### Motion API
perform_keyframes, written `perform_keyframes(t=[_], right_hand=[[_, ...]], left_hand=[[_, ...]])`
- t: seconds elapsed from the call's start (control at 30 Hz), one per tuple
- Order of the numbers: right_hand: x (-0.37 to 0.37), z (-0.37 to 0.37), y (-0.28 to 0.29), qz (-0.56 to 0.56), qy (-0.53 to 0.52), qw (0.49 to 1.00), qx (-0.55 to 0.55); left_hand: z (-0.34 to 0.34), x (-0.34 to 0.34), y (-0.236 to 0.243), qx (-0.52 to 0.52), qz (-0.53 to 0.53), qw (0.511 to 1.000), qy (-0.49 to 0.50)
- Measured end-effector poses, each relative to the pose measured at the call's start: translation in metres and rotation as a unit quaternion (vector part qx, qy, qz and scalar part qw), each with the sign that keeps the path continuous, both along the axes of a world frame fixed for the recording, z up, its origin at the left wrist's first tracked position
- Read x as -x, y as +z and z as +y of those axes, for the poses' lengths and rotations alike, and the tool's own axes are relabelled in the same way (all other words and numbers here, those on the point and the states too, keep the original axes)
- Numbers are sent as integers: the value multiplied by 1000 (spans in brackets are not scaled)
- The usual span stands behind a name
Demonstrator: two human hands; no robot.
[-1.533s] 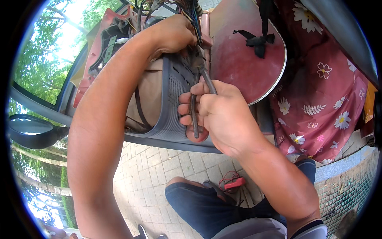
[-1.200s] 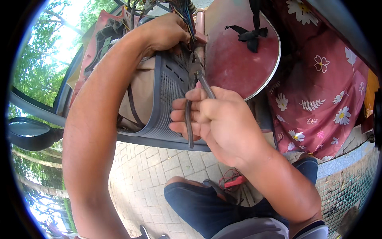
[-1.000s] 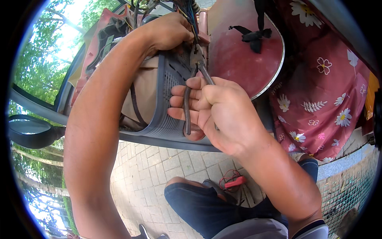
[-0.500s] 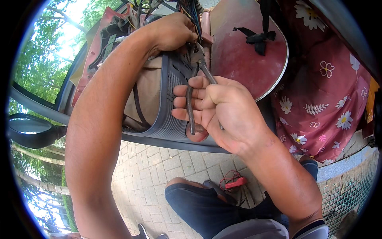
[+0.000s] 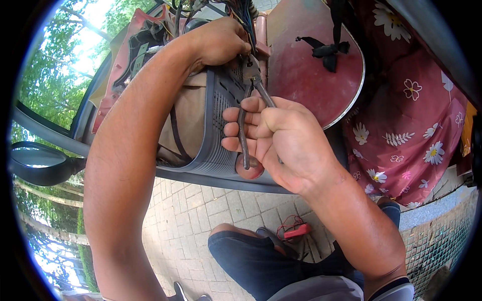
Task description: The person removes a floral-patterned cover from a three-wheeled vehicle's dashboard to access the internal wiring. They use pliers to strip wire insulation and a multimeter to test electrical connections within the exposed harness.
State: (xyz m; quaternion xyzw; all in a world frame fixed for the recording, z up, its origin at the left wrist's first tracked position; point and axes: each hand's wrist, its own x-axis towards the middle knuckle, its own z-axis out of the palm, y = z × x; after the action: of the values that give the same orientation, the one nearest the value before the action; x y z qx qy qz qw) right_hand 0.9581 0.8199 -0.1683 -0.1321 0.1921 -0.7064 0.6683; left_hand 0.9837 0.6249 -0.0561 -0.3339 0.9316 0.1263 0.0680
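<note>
My left hand [image 5: 224, 45] is closed at the hanging bundle of coloured wires [image 5: 241, 12], its fingertips pinched on wires beside the pink metal post [image 5: 262, 30]. Just below it, the jaws of the worn metal pliers [image 5: 251, 72] point up into the wiring, their exact bite hard to see. My right hand [image 5: 273, 135] holds the pliers' handles, fingers loosely curled round them with the palm partly turned up. Behind the pliers is a grey perforated plastic panel [image 5: 211, 140] with a tan bag or cover [image 5: 186, 115] inside it.
A dull red oval panel [image 5: 311, 95] with a black strap lies right of the post. Pink flowered cloth [image 5: 411, 130] hangs at right. A mirror [image 5: 42, 163] juts out left. Below are paving [image 5: 186, 215], a red meter [image 5: 296, 232] with leads, and my knees.
The pliers and my right hand first dipped down and left, then rose slightly, the fingers loosening a little on the handles. My left hand stays at the wires.
</note>
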Motion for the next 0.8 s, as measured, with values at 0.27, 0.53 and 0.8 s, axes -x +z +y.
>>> perform_keyframes(t=[0.27,0.53,0.8], right_hand=[[-2,-5,-5,2,2,1000,-8],[-6,-5,-3,17,-17,999,-23],[-1,-2,-1,-7,9,1000,-16]], left_hand=[[1,0,0,1,10,1000,-7],[2,1,-2,-10,15,1000,14],[-2,1,-2,-8,6,1000,13]])
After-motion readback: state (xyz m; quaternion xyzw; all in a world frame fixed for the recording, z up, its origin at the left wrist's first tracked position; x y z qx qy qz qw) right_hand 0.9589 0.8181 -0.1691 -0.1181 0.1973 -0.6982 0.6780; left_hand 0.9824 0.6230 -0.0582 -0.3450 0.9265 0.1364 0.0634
